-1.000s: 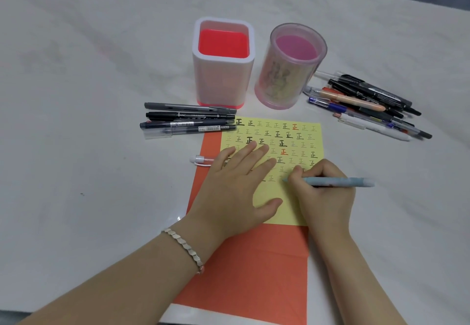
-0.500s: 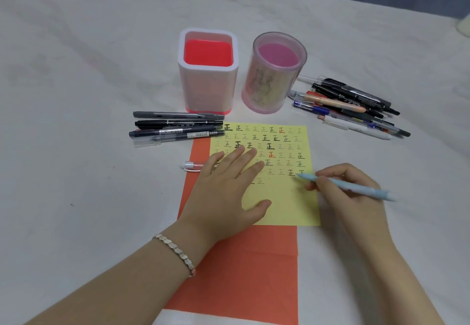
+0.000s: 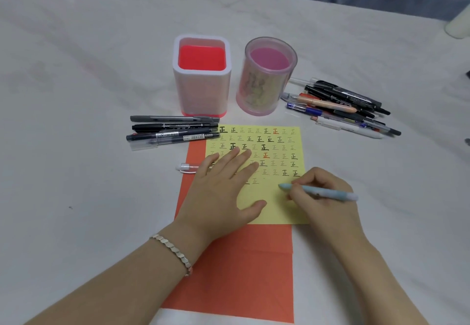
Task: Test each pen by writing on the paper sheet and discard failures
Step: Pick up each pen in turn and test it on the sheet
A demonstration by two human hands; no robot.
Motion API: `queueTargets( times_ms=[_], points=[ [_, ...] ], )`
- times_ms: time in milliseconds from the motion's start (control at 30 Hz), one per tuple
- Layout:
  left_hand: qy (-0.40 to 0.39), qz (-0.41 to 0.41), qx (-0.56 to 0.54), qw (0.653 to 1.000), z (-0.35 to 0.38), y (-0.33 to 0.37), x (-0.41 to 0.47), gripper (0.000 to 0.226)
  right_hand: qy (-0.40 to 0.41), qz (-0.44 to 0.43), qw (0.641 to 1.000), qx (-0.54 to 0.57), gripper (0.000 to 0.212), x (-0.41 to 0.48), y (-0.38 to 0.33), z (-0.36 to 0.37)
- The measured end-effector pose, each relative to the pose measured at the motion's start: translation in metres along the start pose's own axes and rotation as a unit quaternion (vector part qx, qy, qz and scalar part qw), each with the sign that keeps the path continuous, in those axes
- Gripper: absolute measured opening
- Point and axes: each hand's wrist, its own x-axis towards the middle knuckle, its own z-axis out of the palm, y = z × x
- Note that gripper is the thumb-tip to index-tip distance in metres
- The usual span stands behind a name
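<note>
A yellow paper sheet [image 3: 274,207] covered with rows of written characters lies on a larger orange sheet [image 3: 241,268]. My left hand [image 3: 223,192] lies flat on the yellow sheet's left part, fingers straight. My right hand [image 3: 320,197] grips a light blue pen [image 3: 330,193], its tip just above the sheet's right side, below the last written row. Several untested pens [image 3: 340,106] lie in a heap at the right. Several dark pens [image 3: 173,131] lie side by side left of the sheet.
A white square holder with a red inside [image 3: 202,75] and a round pink holder [image 3: 265,75] stand behind the sheet. A small white pen cap [image 3: 187,167] lies left of my left hand. The table has a white cloth-like top [image 3: 76,197].
My right hand with the blue pen drew back to the right from the middle of the sheet to its right edge. My left hand stayed pressed on the paper.
</note>
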Motion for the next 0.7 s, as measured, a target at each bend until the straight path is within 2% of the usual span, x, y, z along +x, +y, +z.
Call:
queueTargets(
  times_ms=[67, 500, 600, 700],
  points=[
    [0.003, 0.001, 0.002, 1.0, 0.0, 0.0, 0.0, 0.062, -0.011, 0.003, 1.0, -0.008, 0.018, -0.001, 0.001, -0.002],
    [-0.014, 0.011, 0.004, 1.0, -0.002, 0.0, -0.001, 0.06, 0.068, 0.036, 0.997, 0.002, 0.014, -0.002, 0.004, -0.017],
    [-0.007, 0.012, -0.011, 1.0, -0.003, 0.001, -0.002, 0.051, 0.069, 0.034, 0.996, 0.034, 0.013, -0.007, -0.003, -0.013],
    [0.034, 0.031, -0.049, 0.998, -0.004, -0.001, -0.003, 0.035, 0.036, 0.024, 0.997, 0.063, 0.008, -0.01, -0.015, -0.005]
  ],
)
